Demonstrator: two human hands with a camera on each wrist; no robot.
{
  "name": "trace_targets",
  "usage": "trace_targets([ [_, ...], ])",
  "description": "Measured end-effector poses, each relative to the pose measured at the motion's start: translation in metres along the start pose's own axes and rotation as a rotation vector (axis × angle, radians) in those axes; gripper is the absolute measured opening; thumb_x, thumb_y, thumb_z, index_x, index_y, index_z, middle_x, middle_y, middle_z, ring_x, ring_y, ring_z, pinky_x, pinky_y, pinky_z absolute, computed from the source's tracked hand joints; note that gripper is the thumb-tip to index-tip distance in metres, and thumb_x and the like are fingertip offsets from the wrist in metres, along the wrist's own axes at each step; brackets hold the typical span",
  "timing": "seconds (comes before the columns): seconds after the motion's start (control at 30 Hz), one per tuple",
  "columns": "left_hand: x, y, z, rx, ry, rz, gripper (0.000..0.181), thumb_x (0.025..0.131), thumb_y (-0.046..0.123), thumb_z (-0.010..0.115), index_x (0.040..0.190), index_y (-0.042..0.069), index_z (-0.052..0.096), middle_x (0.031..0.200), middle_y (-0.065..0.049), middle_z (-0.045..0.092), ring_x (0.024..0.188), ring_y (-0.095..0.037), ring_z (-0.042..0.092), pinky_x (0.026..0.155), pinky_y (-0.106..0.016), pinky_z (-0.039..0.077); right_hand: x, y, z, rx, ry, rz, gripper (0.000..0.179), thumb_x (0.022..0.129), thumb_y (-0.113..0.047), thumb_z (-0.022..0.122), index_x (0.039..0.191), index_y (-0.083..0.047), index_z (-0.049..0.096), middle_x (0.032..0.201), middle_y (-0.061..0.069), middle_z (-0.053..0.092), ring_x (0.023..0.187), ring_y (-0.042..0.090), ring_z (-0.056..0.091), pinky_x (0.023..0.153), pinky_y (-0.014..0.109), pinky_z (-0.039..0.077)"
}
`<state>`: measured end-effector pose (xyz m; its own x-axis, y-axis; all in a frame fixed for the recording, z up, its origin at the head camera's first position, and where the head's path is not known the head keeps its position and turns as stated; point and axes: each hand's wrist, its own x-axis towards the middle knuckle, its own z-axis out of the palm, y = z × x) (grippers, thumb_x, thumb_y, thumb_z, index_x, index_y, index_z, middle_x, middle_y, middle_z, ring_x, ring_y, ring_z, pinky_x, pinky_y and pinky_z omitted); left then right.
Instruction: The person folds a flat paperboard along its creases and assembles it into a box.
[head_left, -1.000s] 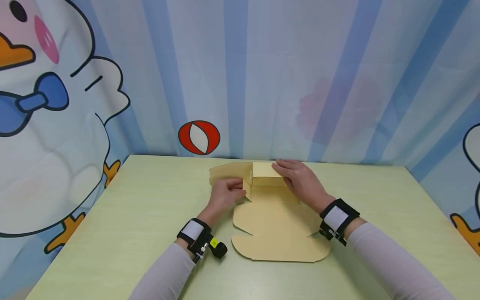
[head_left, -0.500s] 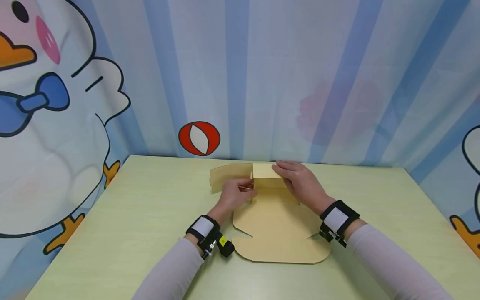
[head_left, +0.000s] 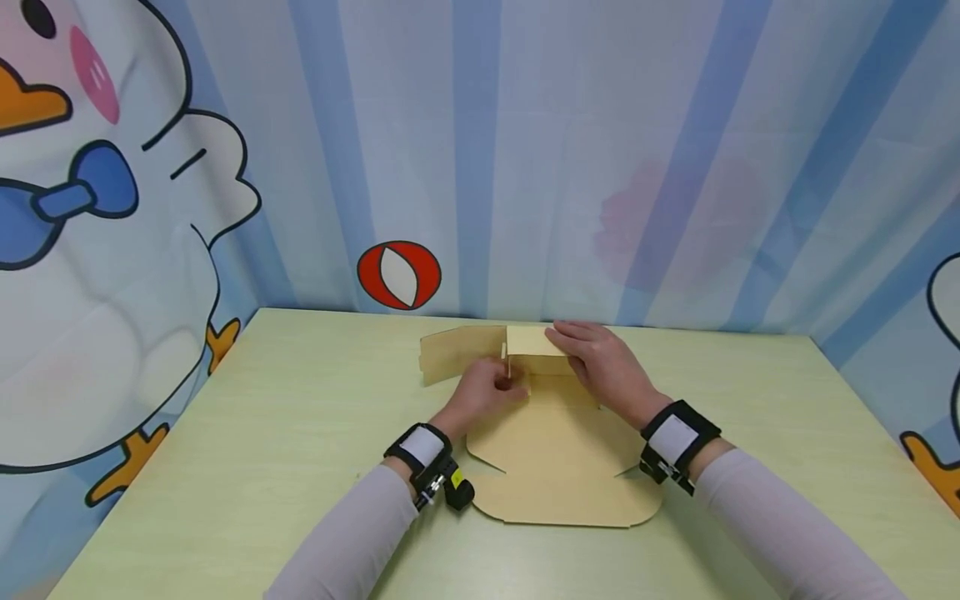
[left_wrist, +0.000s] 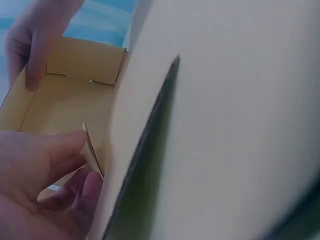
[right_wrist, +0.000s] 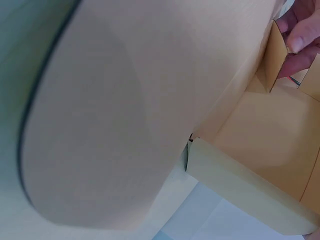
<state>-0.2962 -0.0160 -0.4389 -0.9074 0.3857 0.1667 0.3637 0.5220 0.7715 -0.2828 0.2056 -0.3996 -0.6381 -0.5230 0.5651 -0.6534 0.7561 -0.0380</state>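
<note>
A tan cardboard box (head_left: 566,467), partly folded, lies on the table with its wide lid panel flat toward me. My left hand (head_left: 482,393) pinches a small flap (left_wrist: 91,150) between thumb and fingers at the box's left side; the flap stands bent inward in both wrist views. At the back right corner my right hand (head_left: 606,367) grips the raised wall, its thumb on the inside in the left wrist view. A long side panel (head_left: 461,354) sticks out to the left behind my left hand. The back wall (head_left: 536,342) stands up between the hands.
The pale table (head_left: 300,417) ends at a striped blue cloth backdrop (head_left: 525,167) close behind the box. Slots are cut into the lid panel's edges. Each wrist wears a black strap (head_left: 678,437) with a small camera.
My left hand has moved to the right, swinging the small flap inward across the box's left side. The right hand stays in place on the wall.
</note>
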Motion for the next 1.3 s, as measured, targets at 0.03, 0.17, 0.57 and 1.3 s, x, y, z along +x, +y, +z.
trace_targets([
  [0.03, 0.0002, 0.0006, 0.0003, 0.027, -0.016, 0.011, 0.016, 0.087, 0.013, 0.075, 0.09, -0.003, 0.075, 0.097, -0.013, 0.069, 0.081, -0.015, 0.055, 0.069, -0.023, 0.046, -0.0002, 0.0002, -0.0003, -0.001, 0.002, -0.002, 0.046, 0.087, 0.003, 0.07, 0.132, -0.007, 0.064, 0.133, 0.014, 0.065, 0.124, 0.034, 0.061, 0.101, 0.046, 0.052],
  [0.17, 0.0001, 0.004, 0.0002, 0.113, -0.075, 0.025, 0.023, 0.091, 0.009, 0.07, 0.11, -0.004, 0.072, 0.116, -0.017, 0.066, 0.092, -0.021, 0.057, 0.079, -0.03, 0.049, -0.0007, 0.001, -0.0003, -0.006, 0.006, -0.006, 0.046, 0.086, 0.003, 0.07, 0.131, -0.007, 0.064, 0.132, 0.015, 0.066, 0.123, 0.034, 0.061, 0.1, 0.046, 0.052],
  [0.57, 0.0041, 0.0014, -0.0027, 0.283, -0.221, 0.169, 0.033, 0.088, -0.007, 0.063, 0.12, -0.006, 0.067, 0.124, -0.025, 0.061, 0.115, -0.034, 0.056, 0.101, -0.045, 0.047, -0.0014, 0.0007, -0.0011, -0.019, -0.004, 0.011, 0.047, 0.086, 0.002, 0.07, 0.132, -0.007, 0.064, 0.132, 0.014, 0.065, 0.124, 0.033, 0.061, 0.1, 0.046, 0.052],
  [1.3, -0.0017, -0.0045, -0.0063, 0.222, -0.206, 0.19, 0.035, 0.09, -0.009, 0.059, 0.124, -0.006, 0.064, 0.132, -0.027, 0.055, 0.124, -0.037, 0.052, 0.107, -0.047, 0.045, 0.0004, 0.0001, 0.0011, -0.004, 0.003, -0.005, 0.048, 0.086, 0.003, 0.071, 0.132, -0.007, 0.064, 0.132, 0.015, 0.065, 0.124, 0.033, 0.061, 0.1, 0.046, 0.052],
])
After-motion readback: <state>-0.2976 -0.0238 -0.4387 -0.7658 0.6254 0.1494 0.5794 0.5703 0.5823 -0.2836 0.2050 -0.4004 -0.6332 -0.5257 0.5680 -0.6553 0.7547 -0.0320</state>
